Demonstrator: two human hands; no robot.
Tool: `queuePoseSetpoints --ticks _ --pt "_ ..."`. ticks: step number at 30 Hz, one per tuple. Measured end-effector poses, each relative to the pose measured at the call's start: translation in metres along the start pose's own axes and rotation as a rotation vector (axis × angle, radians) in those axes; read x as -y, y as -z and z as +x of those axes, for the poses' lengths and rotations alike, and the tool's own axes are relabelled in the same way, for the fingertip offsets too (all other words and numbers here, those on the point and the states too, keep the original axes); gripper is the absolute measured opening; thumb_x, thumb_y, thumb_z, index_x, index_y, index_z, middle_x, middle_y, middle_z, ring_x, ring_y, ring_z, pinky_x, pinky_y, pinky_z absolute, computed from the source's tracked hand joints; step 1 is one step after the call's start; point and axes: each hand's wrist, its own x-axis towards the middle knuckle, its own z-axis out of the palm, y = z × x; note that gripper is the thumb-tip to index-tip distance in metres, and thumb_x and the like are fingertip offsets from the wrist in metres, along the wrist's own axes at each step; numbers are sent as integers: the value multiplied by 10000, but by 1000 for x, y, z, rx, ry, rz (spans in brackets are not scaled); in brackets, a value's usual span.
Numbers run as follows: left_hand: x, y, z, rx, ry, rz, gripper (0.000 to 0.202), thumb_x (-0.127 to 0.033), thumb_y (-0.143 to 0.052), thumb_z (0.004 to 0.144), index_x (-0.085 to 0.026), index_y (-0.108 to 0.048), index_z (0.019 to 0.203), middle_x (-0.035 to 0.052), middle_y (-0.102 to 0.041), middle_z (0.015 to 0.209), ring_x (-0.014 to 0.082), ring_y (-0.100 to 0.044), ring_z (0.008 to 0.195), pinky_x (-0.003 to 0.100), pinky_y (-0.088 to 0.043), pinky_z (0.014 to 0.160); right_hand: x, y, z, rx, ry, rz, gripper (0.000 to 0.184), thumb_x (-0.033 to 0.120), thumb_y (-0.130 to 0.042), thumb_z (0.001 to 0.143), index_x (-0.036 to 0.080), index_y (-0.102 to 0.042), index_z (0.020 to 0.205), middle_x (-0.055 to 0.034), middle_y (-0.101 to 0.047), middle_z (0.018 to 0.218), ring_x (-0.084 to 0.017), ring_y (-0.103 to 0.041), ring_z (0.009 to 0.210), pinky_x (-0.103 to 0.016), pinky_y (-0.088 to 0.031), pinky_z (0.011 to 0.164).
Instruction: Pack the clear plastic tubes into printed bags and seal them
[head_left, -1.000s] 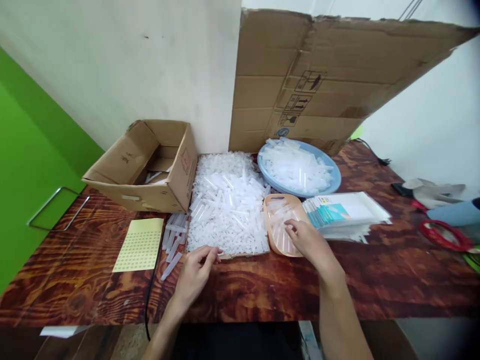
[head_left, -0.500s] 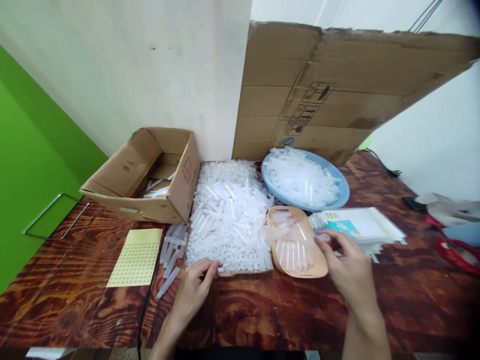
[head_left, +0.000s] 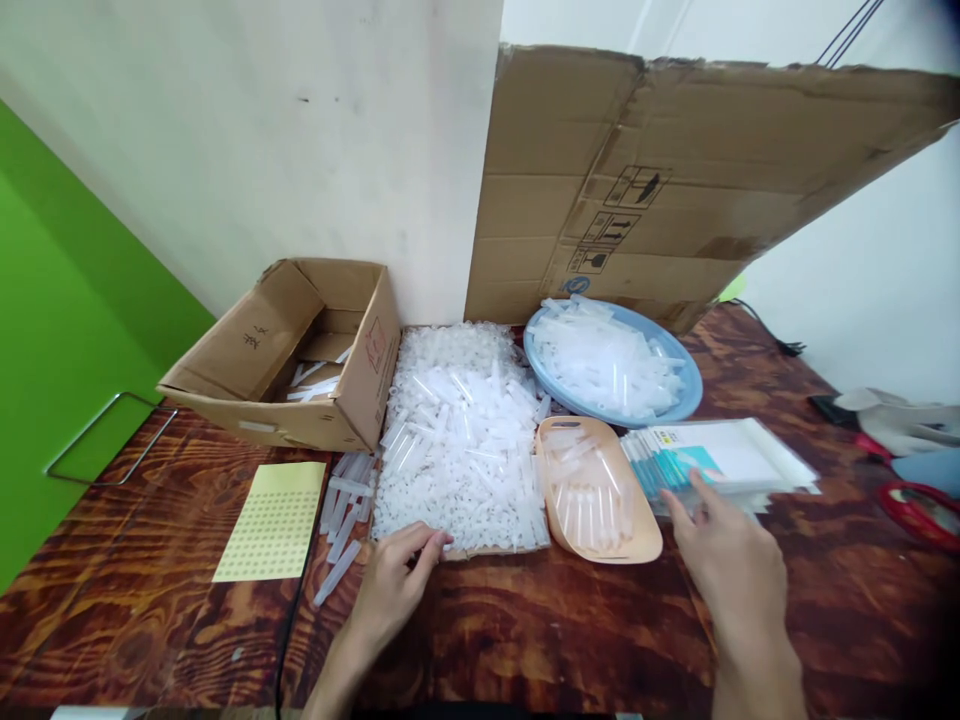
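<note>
My left hand (head_left: 394, 585) rests on the wooden table (head_left: 525, 640) at the near edge of a big heap of small clear plastic tubes (head_left: 457, 430); its fingers are curled in a pinch and touch the tubes there. My right hand (head_left: 731, 565) lies to the right of a peach oval tray (head_left: 641, 545) that holds a few tubes. Its fingers are stretched out and the tips touch the near edge of a stack of white and teal packets (head_left: 720, 462). Neither hand lifts anything.
An open cardboard box (head_left: 296, 345) stands at the left, a blue dish of tubes (head_left: 686, 365) behind the tray. A yellow sticker sheet (head_left: 274, 520) and loose tubes (head_left: 341, 500) lie left of the heap. Flattened cardboard (head_left: 675, 180) leans on the wall. Red items (head_left: 919, 505) sit far right.
My right hand has moved from the peach tray rightwards to the stack of packets. The left hand has stayed at the heap's near edge. The view has shifted slightly.
</note>
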Motion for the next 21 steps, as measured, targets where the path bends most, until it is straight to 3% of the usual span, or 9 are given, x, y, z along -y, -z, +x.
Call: queuePoseSetpoints --ticks 3,5,7,9,10,13,15,18,21 --pt "1 -3 -1 -21 27 -15 350 -361 -538 992 -207 -735 747 52 -719 747 219 -666 747 282 -455 740 2 -1 -2 -164 10 30 339 358 -534 944 140 -769 1057 -99 -730 791 -258 -653 664 -326 -422 582" --pt "3 -6 -2 -82 77 -59 364 -392 -544 988 -203 -748 754 59 -725 752 224 -667 760 283 -457 724 7 0 -4 -243 24 90 280 289 -553 922 131 -778 973 -79 -699 718 -241 -652 670 -316 -453 616" --pt "5 -11 -2 -128 150 -145 391 -460 -557 973 -190 -767 781 70 -725 743 221 -660 738 280 -466 686 18 3 -10 -333 9 157 214 246 -592 900 138 -777 907 -63 -663 651 -229 -630 628 -321 -468 621" --pt "5 -16 0 -96 228 -333 468 -573 -557 940 -167 -782 884 92 -739 767 220 -662 714 274 -480 623 41 6 -25 -372 70 275 141 188 -636 879 177 -776 874 -58 -664 647 -216 -609 593 -326 -464 606" --pt "5 -19 1 -62 270 -473 544 -643 -540 918 -156 -778 957 108 -750 804 226 -673 721 274 -490 596 56 8 -35 -342 170 373 147 146 -643 869 206 -777 865 -55 -676 663 -208 -603 583 -325 -455 594" --pt "1 -25 5 0 458 -892 701 -763 -505 859 -131 -739 1053 136 -763 886 239 -703 722 288 -524 567 107 11 -70 61 638 821 328 71 -593 875 292 -779 1029 -24 -659 666 -189 -584 577 -314 -445 569" --pt "1 -23 5 -20 570 -992 609 -709 -624 826 -119 -724 938 116 -755 804 209 -686 634 277 -524 565 135 8 -88 276 720 1016 372 93 -617 856 321 -757 1115 -14 -611 666 -196 -562 592 -320 -434 568" --pt "8 -10 -1 -44 562 -938 448 -558 -769 793 -121 -676 830 63 -720 689 154 -631 545 234 -490 542 154 -1 -101 469 434 1267 469 138 -640 804 292 -681 1244 -34 -577 818 -214 -567 707 -329 -469 631" --pt "18 9 -14 15 497 -854 419 -531 -763 808 -123 -668 807 33 -692 659 129 -586 529 204 -440 509 158 -11 -94 470 -7 1575 392 218 -605 834 271 -640 1221 -31 -533 894 -209 -557 802 -318 -491 717"
